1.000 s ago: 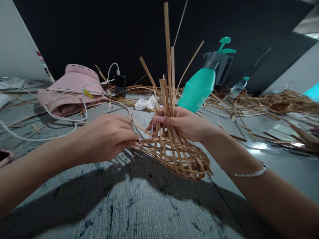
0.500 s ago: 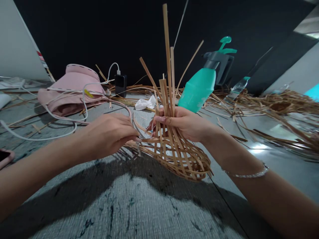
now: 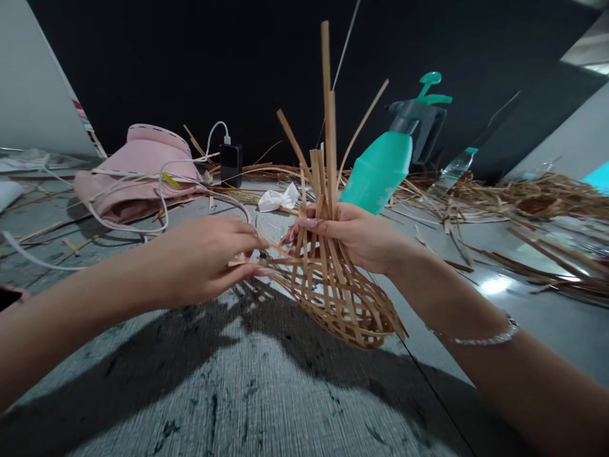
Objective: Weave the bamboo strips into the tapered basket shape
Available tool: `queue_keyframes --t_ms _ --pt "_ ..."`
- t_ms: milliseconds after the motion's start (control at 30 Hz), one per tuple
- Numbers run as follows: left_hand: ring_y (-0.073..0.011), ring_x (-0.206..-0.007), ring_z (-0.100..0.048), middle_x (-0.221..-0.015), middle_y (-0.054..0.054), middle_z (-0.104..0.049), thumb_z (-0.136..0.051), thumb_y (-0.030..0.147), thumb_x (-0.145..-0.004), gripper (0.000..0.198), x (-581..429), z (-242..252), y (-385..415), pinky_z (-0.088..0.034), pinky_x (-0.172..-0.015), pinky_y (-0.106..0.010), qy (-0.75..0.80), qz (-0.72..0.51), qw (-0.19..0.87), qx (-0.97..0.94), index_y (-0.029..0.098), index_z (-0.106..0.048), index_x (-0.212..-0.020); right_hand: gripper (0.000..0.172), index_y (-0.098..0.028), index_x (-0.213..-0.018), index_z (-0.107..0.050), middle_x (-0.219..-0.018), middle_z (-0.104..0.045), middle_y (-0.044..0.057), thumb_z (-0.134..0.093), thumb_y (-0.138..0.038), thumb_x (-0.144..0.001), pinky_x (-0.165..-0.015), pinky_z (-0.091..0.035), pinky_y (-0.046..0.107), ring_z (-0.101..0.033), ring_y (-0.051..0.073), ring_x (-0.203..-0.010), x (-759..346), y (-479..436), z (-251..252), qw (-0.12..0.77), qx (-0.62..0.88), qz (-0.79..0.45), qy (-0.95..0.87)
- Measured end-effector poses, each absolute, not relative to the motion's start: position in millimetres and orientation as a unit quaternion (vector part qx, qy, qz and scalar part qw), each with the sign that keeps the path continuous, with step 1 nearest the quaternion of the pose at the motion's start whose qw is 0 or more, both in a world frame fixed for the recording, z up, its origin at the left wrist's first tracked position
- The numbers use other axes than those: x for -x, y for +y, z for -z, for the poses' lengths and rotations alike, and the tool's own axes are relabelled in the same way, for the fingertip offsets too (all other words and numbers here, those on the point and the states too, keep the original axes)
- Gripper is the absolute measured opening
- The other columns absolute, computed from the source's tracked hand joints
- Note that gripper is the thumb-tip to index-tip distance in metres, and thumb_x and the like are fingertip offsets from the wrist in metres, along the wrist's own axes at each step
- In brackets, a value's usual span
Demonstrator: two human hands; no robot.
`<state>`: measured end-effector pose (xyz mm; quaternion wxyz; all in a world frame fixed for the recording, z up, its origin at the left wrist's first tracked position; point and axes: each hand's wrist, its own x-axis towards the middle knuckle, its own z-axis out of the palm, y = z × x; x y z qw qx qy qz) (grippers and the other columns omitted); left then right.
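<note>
A half-woven basket of thin tan strips [image 3: 337,295] hangs tilted above the grey floor, its loose upright strips [image 3: 326,114] sticking up past my fingers. My right hand [image 3: 349,235] is closed around the bundle of uprights at the basket's rim. My left hand [image 3: 209,257] pinches the end of a horizontal weaving strip [image 3: 280,260] at the basket's left side.
A teal spray bottle [image 3: 380,168] stands just behind the basket. A pink bag [image 3: 137,168], white cables [image 3: 95,219], a black charger block [image 3: 230,164] and crumpled tissue [image 3: 276,198] lie at the back left. Loose strips and scraps [image 3: 523,197] litter the right.
The basket and both hands have shifted slightly right and up. The tall uprights now lean a little further right. Both grips stay the same.
</note>
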<state>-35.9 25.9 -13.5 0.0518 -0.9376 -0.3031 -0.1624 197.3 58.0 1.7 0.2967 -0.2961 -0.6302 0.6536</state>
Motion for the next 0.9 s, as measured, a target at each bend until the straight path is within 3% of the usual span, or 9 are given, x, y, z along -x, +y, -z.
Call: queue_keyframes --t_ms 100,200,367,500,633,900 --pt "-0.0238 -0.097 -0.064 -0.107 -0.007 -0.071 -0.036 0.040 -0.099 0.037 37 0 16 -0.045 -0.081 -0.035 -0.355 0.231 0.052 0.905 0.020 -0.066 -0.111 0.020 -0.015 -0.079 -0.068 -0.081 -0.070 0.003 -0.054 -0.016 -0.093 -0.078 -0.058 0.027 -0.070 0.013 -0.078 -192 50 -4 0.328 0.293 -0.649 -0.620" --pt "-0.0205 -0.093 -0.065 -0.106 -0.001 -0.071 -0.041 0.041 -0.097 0.031 30 -8 4 -0.045 -0.072 -0.029 -0.415 0.289 -0.015 0.862 0.025 -0.065 -0.108 0.025 -0.015 -0.076 -0.067 -0.079 -0.070 0.002 -0.051 -0.015 -0.094 -0.080 -0.056 0.027 -0.069 0.012 -0.077 -185 40 -5 0.353 0.275 -0.650 -0.614" --pt "-0.0212 -0.070 -0.064 -0.081 -0.002 -0.072 -0.045 0.043 -0.093 0.031 22 -8 -4 -0.039 -0.059 -0.030 -0.462 0.257 -0.016 0.849 0.021 -0.066 -0.095 0.019 -0.018 -0.077 -0.068 -0.078 -0.069 -0.001 -0.057 -0.018 -0.092 -0.079 -0.052 0.025 -0.065 0.011 -0.077 -176 31 -1 0.377 0.262 -0.617 -0.640" --pt "-0.0221 -0.084 -0.067 -0.091 -0.002 -0.075 -0.049 0.042 -0.091 0.029 27 -7 7 -0.044 -0.070 -0.030 -0.425 0.245 -0.063 0.869 0.022 -0.070 -0.095 0.019 -0.018 -0.078 -0.068 -0.081 -0.069 -0.001 -0.056 -0.021 -0.093 -0.086 -0.050 0.027 -0.066 0.011 -0.083 -175 32 1 0.388 0.234 -0.588 -0.670" --pt "-0.0178 -0.083 -0.069 -0.088 0.001 -0.076 -0.055 0.037 -0.088 0.022 34 -4 20 -0.049 -0.073 -0.026 -0.365 0.236 -0.184 0.881 0.023 -0.073 -0.088 0.019 -0.018 -0.077 -0.066 -0.080 -0.069 -0.001 -0.056 -0.021 -0.093 -0.078 -0.052 0.025 -0.065 0.011 -0.077 -176 34 1 0.392 0.231 -0.593 -0.664" --pt "-0.0119 -0.075 -0.066 -0.082 0.000 -0.073 -0.052 0.022 -0.091 0.017 37 6 29 -0.047 -0.067 -0.019 -0.279 0.250 -0.180 0.909 0.019 -0.067 -0.086 0.025 -0.017 -0.075 -0.065 -0.075 -0.068 -0.001 -0.051 -0.017 -0.095 -0.074 -0.055 0.025 -0.066 0.011 -0.073 -173 31 1 0.388 0.245 -0.618 -0.638"
